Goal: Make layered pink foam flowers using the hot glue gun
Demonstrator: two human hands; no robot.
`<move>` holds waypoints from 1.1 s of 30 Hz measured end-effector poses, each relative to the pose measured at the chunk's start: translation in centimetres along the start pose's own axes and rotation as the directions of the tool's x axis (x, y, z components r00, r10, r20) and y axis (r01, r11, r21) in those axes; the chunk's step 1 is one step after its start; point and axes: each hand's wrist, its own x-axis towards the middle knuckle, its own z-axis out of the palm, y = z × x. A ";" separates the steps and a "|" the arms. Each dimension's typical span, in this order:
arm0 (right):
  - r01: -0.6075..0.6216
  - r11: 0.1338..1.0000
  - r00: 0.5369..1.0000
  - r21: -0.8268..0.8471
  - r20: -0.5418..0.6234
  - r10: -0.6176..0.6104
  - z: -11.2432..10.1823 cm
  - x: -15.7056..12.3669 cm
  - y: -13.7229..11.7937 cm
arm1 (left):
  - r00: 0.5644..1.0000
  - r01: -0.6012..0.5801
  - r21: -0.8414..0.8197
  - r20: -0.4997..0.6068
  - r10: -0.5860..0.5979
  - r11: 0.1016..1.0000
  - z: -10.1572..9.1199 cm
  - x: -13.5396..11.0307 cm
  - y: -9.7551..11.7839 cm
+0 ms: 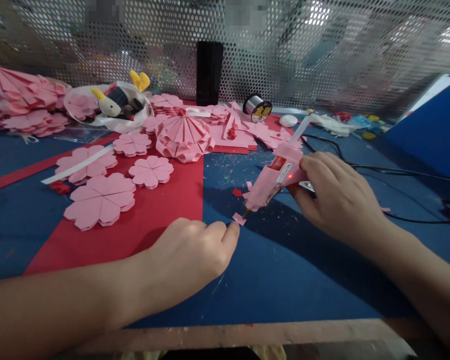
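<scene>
My right hand (332, 192) is wrapped round a pink hot glue gun (272, 177), its red light lit and a glue stick jutting from the back. The nozzle points down and left at a small pink paper piece (239, 219), close to or touching it. At the near edge of that piece, the fingers of my left hand (202, 245) are pinched together and hold it. Left of my hands, flower-shaped stacks of pink paper (100, 201) lie on a red sheet (172, 210). A folded pink paper lantern shape (185, 135) stands behind them.
A black phone (209, 72) leans upright against the perforated metal screen (165, 45). Nearby sits a spool of clear line (258, 108). Black cables (397, 172) cross the right side, near a blue board (431, 125). More folded pink pieces (26, 100) are piled far left.
</scene>
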 end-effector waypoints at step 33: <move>-0.094 0.995 0.996 0.028 -0.007 0.094 0.6 0.2 -0.3 | 0.999 -0.013 0.012 -0.046 0.014 1.000 0.0 -0.1 0.0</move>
